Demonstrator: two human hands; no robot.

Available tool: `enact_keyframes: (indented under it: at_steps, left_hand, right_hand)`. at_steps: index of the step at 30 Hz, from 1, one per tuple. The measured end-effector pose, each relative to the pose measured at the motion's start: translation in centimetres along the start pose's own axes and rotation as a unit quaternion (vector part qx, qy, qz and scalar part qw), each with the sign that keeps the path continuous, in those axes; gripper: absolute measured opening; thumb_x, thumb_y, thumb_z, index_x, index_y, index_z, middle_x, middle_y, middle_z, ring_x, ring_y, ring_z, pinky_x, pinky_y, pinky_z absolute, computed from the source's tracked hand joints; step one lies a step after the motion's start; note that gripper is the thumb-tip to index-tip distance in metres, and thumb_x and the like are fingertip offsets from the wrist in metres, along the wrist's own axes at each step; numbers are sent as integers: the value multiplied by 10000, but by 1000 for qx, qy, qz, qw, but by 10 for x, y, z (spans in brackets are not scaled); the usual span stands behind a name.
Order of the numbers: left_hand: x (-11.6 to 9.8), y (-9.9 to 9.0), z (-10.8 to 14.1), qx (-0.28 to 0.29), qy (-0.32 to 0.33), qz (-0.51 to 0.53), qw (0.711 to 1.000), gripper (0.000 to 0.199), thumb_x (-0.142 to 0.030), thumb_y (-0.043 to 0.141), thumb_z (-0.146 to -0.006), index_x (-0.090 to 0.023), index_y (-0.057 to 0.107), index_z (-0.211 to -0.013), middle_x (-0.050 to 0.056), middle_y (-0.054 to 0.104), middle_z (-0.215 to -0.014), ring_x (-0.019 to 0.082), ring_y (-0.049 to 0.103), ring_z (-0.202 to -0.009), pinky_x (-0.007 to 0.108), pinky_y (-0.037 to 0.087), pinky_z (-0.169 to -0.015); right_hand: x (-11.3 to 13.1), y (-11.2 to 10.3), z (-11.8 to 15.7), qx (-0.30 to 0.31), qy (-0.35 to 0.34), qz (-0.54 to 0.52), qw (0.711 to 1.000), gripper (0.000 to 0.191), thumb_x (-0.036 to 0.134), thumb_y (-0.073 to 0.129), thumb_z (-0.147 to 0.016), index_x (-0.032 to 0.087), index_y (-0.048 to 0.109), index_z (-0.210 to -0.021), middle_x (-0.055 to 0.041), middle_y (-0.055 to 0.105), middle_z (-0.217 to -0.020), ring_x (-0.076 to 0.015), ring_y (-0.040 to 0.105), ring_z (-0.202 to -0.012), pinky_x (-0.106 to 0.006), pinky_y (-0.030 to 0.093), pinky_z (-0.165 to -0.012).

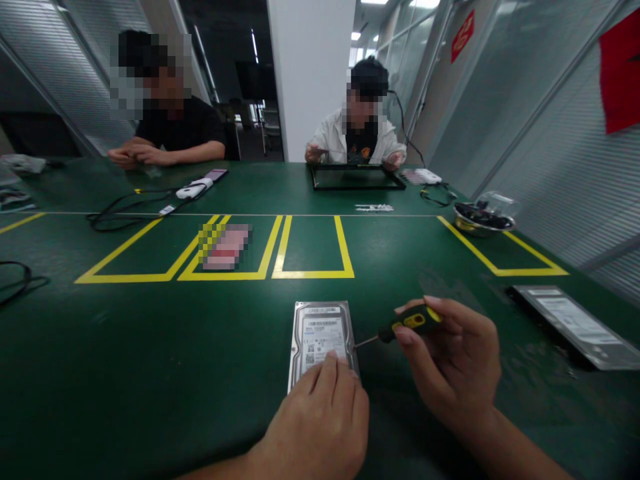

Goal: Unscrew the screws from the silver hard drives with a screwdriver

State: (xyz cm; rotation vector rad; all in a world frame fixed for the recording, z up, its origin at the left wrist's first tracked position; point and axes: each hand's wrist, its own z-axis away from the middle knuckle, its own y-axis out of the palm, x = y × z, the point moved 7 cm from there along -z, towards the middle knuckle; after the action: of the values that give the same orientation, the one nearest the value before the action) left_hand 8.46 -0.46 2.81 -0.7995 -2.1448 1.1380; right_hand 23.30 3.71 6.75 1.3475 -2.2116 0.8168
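Our left hand [325, 417] steadies hard drive [320, 333] beneath, grip unclear; right hand [457, 363] clamps screwdriver [416, 321]; best we hold it square.

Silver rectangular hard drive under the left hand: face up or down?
Face up: the drive shows its white label beyond the left hand.

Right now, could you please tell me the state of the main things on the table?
Silver rectangular hard drive: label up, under left hand
Black and yellow screwdriver: in right hand, tip at drive's edge
Shiny metal bowl: filled with dark items
Flat silver rectangular unit: lying label up, untouched
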Motion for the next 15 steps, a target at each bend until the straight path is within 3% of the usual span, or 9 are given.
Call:
enact_keyframes:
  at_steps: [15]
  left_hand:
    - [0,-2,0,-4,0,0,1000,267,-258,548,-916,-64,683,-1040,174,709,-1056,328,674,-991,392,571,-766]
  right_hand:
    - [2,1,-2,7,-9,12,1000,617,48,680,-801,257,456,-1336,-88,617,-1116,-187,670,-933,-295,602,-691]
